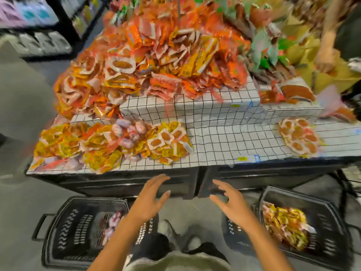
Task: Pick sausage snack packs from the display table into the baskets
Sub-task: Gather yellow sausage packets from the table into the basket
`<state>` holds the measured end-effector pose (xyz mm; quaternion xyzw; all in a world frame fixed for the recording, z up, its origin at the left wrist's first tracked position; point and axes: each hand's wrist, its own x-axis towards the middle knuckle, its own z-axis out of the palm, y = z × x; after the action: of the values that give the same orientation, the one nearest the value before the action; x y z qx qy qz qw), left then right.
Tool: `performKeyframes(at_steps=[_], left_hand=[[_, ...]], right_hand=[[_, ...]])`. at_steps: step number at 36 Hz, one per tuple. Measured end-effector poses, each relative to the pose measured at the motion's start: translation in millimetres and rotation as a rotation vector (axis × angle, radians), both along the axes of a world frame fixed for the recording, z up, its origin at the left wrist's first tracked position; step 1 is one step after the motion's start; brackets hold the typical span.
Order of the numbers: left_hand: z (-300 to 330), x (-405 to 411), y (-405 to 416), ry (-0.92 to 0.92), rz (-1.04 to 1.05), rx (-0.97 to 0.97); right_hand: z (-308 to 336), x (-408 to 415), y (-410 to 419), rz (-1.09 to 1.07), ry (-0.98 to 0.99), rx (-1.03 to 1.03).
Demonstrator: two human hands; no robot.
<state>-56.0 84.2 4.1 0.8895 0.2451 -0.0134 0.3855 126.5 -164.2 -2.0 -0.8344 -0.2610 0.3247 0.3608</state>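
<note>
Sausage snack packs (148,61) lie heaped in orange and yellow piles on the grid-patterned display table (218,137), with more already in the left basket (64,227) and right basket (320,216) on the floor. Both the left hand (150,200) and right hand (230,202) hover before the table's edge, fingers spread, holding nothing.

One wide-angle head view looks forward and steeply down from above the person's chest. The tabletop (224,137) fills the upper and middle frame, close in front, its lines bent by the lens. Both forearms reach in from the bottom edge. The floor and two baskets, left (64,227) and right (328,222), sit lowest, nearest the camera.
</note>
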Motion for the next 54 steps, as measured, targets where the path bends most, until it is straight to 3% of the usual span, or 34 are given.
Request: performKeyframes(at_steps=[8, 18, 25, 29, 34, 40, 49, 54], left_hand=[[-7.2, 31.8, 34.4, 0.011, -0.009, 0.022], [-26.9, 55.5, 96.6, -0.048, 0.075, -0.01], [-40.1, 57.1, 125.0, -0.063, 0.076, 0.004], [-42.9, 57.2, 129.3, -0.041, 0.079, 0.008], [-39.6, 61.2, 129.2, -0.038, 0.095, -0.033], [-35.6, 66.7, 128.6, -0.012, 0.133, -0.057], [-39.2, 73.6, 124.5, -0.03, 0.182, -0.015], [-35.8, 79.1, 121.3, -0.065, 0.214, -0.045]], right_hand=[[-6.5, 29.7, 33.1, -0.032, 0.008, 0.022], [-7.2, 81.8, 154.4, 0.092, 0.046, 0.04], [-15.2, 100.0, 236.4, -0.054, 0.183, 0.217], [-23.1, 105.1, 264.8, -0.093, 0.221, 0.175], [-28.8, 117.5, 276.1, -0.181, 0.237, 0.008], [-34.9, 136.6, 286.6, -0.223, 0.364, -0.038], [-32.9, 139.0, 275.8, -0.237, 0.482, 0.064], [-30.0, 152.0, 258.2, -0.155, 0.417, 0.02]])
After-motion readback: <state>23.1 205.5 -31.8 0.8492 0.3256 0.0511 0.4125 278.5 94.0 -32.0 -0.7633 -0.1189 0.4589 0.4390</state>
